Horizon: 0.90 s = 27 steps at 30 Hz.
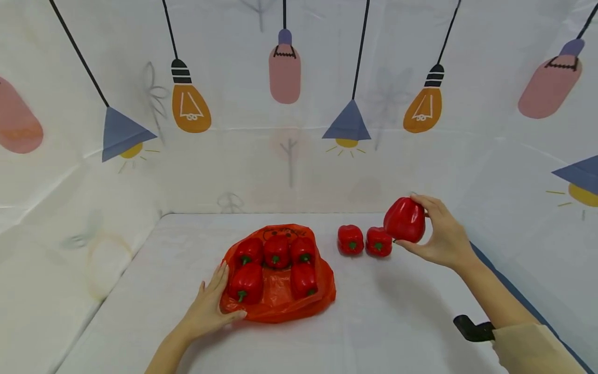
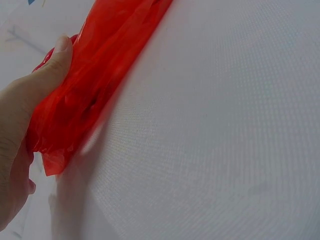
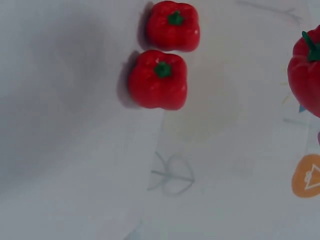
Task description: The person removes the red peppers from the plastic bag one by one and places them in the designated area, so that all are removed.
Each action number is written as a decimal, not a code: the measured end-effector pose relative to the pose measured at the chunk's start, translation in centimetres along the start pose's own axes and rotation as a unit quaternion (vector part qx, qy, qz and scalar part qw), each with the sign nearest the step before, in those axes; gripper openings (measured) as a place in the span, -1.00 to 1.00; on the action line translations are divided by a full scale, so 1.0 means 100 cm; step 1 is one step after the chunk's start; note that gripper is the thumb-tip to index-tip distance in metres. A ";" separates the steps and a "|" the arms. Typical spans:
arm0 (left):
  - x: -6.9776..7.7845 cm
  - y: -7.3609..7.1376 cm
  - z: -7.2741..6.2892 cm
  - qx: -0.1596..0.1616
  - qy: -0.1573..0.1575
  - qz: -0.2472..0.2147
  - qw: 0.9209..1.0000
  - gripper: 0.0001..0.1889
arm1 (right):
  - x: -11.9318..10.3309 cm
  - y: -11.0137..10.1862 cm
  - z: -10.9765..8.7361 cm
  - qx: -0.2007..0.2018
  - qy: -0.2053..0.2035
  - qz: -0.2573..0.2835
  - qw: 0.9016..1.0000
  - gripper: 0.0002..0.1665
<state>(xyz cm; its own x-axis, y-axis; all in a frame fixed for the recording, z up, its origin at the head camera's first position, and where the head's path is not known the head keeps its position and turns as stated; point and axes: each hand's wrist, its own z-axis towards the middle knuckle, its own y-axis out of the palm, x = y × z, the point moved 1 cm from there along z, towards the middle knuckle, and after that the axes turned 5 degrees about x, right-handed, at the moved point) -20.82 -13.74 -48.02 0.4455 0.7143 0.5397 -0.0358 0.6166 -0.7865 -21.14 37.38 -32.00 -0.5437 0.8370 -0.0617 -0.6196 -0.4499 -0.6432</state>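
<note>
In the head view my right hand holds a large red bell pepper up between thumb and fingers, above the table. Part of that bell pepper shows at the right edge of the right wrist view. My left hand grips the near left side of an orange-red plastic bag, its thumb along the front. Several red bell peppers with green stems lie in the spread bag. In the left wrist view, thumb and fingers of the left hand are against the bag.
Two red bell peppers, one on the left and one on the right, sit side by side on the white table, right of the bag. Behind stands a pale sheet printed with hanging lamps. A black strap end sticks out near the right sleeve.
</note>
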 end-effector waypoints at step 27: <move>0.003 0.001 0.000 0.000 -0.001 0.008 1.000 0.23 | 0.069 0.040 -0.060 -0.228 0.246 0.027 0.942 0.18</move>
<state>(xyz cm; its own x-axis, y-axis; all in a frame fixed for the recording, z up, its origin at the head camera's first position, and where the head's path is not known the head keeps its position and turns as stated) -20.66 -13.48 -47.90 0.4425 0.7251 0.5276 -0.0428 0.6048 -0.7952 -23.95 43.20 -39.61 -0.1706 0.9103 -0.3772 -0.2306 -0.4091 -0.8829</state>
